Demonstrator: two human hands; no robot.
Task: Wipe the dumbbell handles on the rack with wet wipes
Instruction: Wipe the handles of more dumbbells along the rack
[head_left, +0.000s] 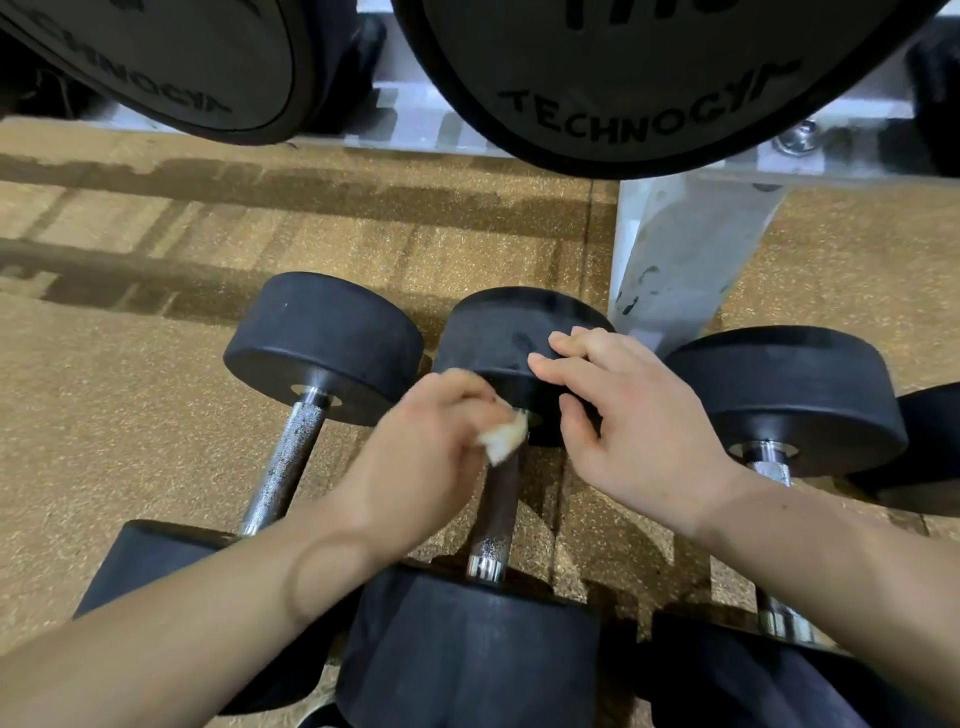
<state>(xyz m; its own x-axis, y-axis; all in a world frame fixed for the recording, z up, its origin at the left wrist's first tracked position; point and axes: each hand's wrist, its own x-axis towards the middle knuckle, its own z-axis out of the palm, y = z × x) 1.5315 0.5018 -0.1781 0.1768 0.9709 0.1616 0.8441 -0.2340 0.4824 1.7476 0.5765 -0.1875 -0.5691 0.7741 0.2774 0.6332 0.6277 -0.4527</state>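
The left hand (415, 447) is blurred, covering the top of the middle dumbbell's handle (493, 514) and pinching a crumpled pale wet wipe (501, 436) against it. The right hand (623, 431), fingers loose, rests on that dumbbell's far head (493, 332). The left dumbbell (291, 452) and right dumbbell (789, 395) crowd it close; the handle's lower stretch shows dark and knurled.
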